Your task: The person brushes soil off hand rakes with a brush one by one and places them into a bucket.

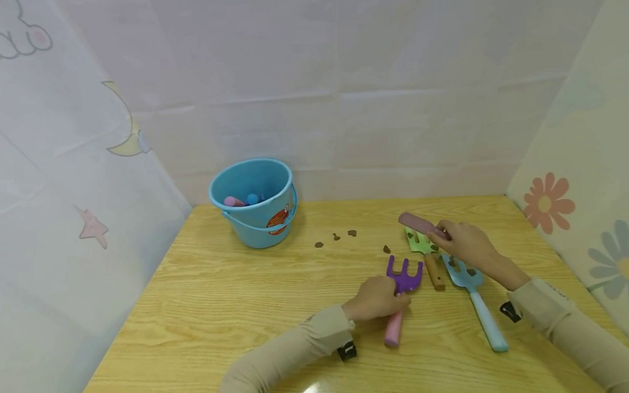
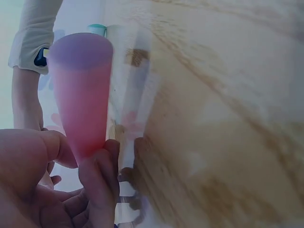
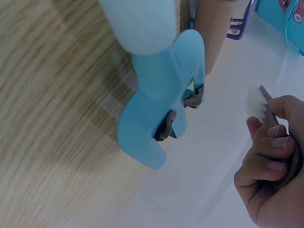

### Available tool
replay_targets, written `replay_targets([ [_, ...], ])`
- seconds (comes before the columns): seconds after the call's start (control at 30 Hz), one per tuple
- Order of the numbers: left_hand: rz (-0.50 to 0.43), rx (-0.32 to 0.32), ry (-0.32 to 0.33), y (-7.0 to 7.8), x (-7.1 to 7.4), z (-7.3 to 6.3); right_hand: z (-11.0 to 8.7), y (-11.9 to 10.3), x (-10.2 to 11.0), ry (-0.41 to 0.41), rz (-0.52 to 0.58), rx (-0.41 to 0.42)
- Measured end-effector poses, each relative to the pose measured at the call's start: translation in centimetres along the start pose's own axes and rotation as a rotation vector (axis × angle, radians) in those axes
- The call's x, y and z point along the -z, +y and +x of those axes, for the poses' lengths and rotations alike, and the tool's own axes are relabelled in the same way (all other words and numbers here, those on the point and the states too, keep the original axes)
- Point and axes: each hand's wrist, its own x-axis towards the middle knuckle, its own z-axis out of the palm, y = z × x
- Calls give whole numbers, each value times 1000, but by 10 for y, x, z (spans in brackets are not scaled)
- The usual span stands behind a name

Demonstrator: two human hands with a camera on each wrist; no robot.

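Note:
My left hand pinches the pink handle of a purple toy garden fork; in the left wrist view the handle rises between thumb and fingers. In my right hand I grip a brush, held over the tools; its white bristles show in the right wrist view. Under it lies a green fork with a brown wooden handle. Right of that lies a light blue fork. Brown bits sit on the blue fork, and others on the green one.
A blue bucket with several coloured handles inside stands at the back left of the wooden table. Small brown scraps lie scattered along the middle. Printed cloth walls the table at the back and sides.

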Motion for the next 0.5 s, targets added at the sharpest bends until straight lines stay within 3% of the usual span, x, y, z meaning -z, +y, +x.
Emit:
replay_targets([
  [0.23,-78,11,8,-3,4,-3,0,2,-2,14,-5,9],
  [0.5,-96,51,51,-6,6,-4,-2,2,-1,13,-1,4],
])
